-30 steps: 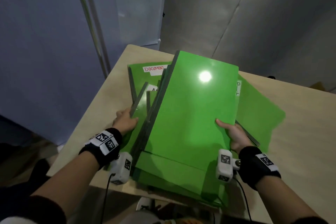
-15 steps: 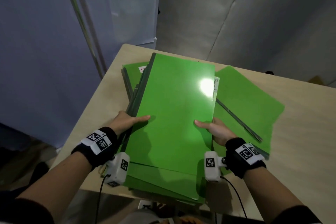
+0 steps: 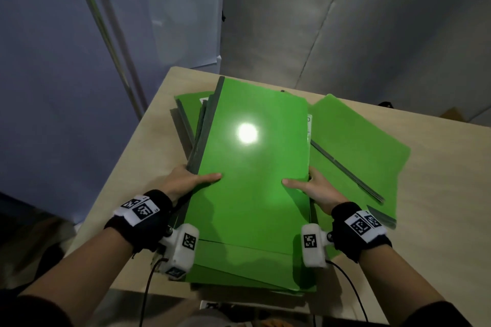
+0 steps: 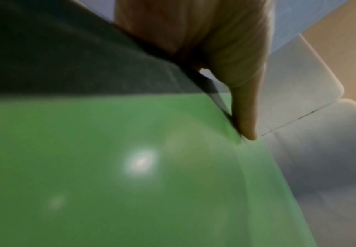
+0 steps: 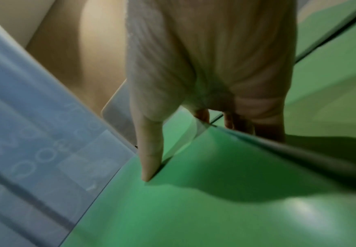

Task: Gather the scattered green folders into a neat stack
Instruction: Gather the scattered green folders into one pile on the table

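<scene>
A pile of green folders [image 3: 252, 167] lies on the wooden table [image 3: 438, 220], its near end hanging over the table's front edge. My left hand [image 3: 191, 180] grips the pile's left edge, thumb on the top cover [image 4: 130, 167] and fingers hidden underneath. My right hand [image 3: 310, 188] grips the right edge the same way, thumb on the cover [image 5: 215, 200]. One more green folder [image 3: 358, 154] lies slanted on the table to the right, partly under the pile. Another folder [image 3: 190, 106] pokes out at the far left.
The table's left edge [image 3: 127, 172] runs close to my left hand. A blue-grey wall [image 3: 66, 61] with a metal pole [image 3: 106, 34] stands to the left, and a grey panel [image 3: 345, 21] behind. Bare wood [image 3: 451, 260] lies at the right.
The top folders, tilted up on edge a second ago, have dropped flat onto the pile. Both thumbs now lie on the top cover, and the hands have drawn closer together.
</scene>
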A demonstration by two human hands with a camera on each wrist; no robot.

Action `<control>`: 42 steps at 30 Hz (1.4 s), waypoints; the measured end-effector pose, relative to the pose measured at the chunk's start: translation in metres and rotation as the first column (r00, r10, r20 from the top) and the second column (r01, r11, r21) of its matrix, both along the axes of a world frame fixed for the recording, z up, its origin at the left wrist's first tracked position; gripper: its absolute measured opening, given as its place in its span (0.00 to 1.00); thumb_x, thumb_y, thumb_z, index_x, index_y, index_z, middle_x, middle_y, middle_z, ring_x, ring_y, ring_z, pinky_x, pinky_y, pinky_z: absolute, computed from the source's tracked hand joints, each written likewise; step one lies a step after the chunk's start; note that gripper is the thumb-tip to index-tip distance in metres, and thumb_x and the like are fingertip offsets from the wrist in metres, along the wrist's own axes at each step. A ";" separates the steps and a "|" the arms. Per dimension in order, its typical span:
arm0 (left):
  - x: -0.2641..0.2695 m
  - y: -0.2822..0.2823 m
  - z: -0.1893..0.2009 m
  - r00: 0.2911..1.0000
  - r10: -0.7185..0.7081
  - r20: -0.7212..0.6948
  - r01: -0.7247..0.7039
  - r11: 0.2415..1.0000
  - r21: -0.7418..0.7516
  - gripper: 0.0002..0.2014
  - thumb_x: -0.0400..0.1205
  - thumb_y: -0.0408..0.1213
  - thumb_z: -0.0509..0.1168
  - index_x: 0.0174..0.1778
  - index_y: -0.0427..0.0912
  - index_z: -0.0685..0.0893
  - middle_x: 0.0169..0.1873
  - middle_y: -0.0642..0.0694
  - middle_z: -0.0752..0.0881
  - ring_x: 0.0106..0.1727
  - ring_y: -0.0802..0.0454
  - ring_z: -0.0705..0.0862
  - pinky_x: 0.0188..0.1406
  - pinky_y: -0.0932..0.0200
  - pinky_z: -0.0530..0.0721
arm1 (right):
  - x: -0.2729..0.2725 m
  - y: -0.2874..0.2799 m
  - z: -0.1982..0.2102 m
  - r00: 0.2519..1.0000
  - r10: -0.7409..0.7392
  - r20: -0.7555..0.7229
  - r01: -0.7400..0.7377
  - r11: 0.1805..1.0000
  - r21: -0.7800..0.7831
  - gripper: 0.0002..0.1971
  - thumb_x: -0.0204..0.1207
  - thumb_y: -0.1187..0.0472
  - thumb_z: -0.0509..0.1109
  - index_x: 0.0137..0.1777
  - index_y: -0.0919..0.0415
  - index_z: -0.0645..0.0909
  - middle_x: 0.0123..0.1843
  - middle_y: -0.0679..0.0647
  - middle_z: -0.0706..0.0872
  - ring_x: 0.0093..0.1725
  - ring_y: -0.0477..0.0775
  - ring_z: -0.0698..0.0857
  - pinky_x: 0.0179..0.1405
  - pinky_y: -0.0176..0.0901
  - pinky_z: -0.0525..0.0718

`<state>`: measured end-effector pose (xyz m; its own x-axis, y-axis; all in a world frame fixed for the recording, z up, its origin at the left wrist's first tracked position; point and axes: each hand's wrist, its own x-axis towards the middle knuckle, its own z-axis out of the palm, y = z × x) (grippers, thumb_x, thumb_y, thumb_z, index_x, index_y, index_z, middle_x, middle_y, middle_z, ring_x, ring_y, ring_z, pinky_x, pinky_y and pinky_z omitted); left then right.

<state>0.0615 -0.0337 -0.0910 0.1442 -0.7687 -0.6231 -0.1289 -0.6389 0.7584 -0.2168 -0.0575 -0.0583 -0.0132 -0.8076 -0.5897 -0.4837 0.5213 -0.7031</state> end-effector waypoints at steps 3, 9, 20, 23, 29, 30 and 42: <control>-0.002 -0.001 0.004 0.999 -0.006 -0.031 0.004 0.998 -0.070 0.64 0.37 0.60 0.83 0.70 0.34 0.75 0.61 0.34 0.85 0.59 0.36 0.86 0.62 0.40 0.85 | 0.000 0.002 -0.004 0.996 -0.068 0.061 0.069 0.998 -0.003 0.53 0.68 0.54 0.77 0.84 0.59 0.44 0.86 0.62 0.51 0.83 0.63 0.57 0.79 0.61 0.58; -0.017 0.007 0.015 0.997 0.042 -0.070 -0.053 0.987 -0.151 0.42 0.66 0.38 0.80 0.75 0.36 0.70 0.66 0.36 0.83 0.61 0.37 0.85 0.63 0.40 0.84 | -0.002 -0.002 -0.011 0.949 -0.239 0.208 0.239 0.971 0.026 0.50 0.71 0.61 0.75 0.84 0.58 0.43 0.86 0.62 0.52 0.84 0.63 0.56 0.80 0.61 0.54; -0.023 -0.022 0.035 0.984 0.059 -0.170 -0.093 0.975 -0.202 0.44 0.57 0.42 0.83 0.69 0.30 0.77 0.58 0.33 0.87 0.51 0.42 0.88 0.57 0.46 0.86 | -0.020 -0.023 0.010 0.950 -0.213 0.230 0.247 0.960 -0.131 0.35 0.78 0.65 0.65 0.83 0.60 0.53 0.85 0.61 0.56 0.82 0.59 0.60 0.80 0.56 0.58; -0.026 -0.026 0.027 0.974 0.098 -0.204 -0.141 0.969 -0.204 0.26 0.72 0.29 0.75 0.65 0.27 0.79 0.45 0.39 0.89 0.40 0.48 0.88 0.42 0.56 0.89 | -0.036 -0.044 0.010 0.996 -0.036 -0.081 0.018 0.976 -0.216 0.23 0.84 0.65 0.57 0.78 0.64 0.64 0.78 0.62 0.69 0.68 0.57 0.78 0.63 0.40 0.74; -0.008 -0.025 0.009 0.957 0.155 -0.245 -0.200 0.965 -0.170 0.20 0.73 0.29 0.73 0.61 0.34 0.80 0.49 0.37 0.88 0.42 0.46 0.88 0.47 0.52 0.88 | -0.083 -0.073 -0.024 0.615 0.222 -0.757 -0.263 0.962 0.069 0.28 0.82 0.48 0.57 0.81 0.46 0.58 0.81 0.65 0.62 0.77 0.70 0.68 0.76 0.71 0.63; -0.006 -0.026 0.007 0.955 0.159 -0.252 -0.205 0.964 -0.167 0.21 0.73 0.29 0.72 0.62 0.33 0.79 0.48 0.38 0.88 0.43 0.46 0.87 0.47 0.52 0.87 | -0.078 -0.071 -0.027 0.586 0.264 -0.766 -0.291 0.951 0.105 0.28 0.83 0.47 0.55 0.82 0.44 0.56 0.81 0.63 0.63 0.77 0.70 0.68 0.76 0.72 0.62; 0.011 -0.036 -0.007 0.941 0.151 -0.304 -0.203 0.968 -0.148 0.16 0.75 0.27 0.70 0.60 0.35 0.80 0.29 0.48 0.93 0.29 0.55 0.91 0.33 0.60 0.91 | -0.065 -0.079 -0.027 0.791 0.052 -0.609 -0.122 0.990 -0.074 0.46 0.68 0.49 0.76 0.83 0.50 0.56 0.84 0.65 0.54 0.82 0.69 0.58 0.77 0.73 0.60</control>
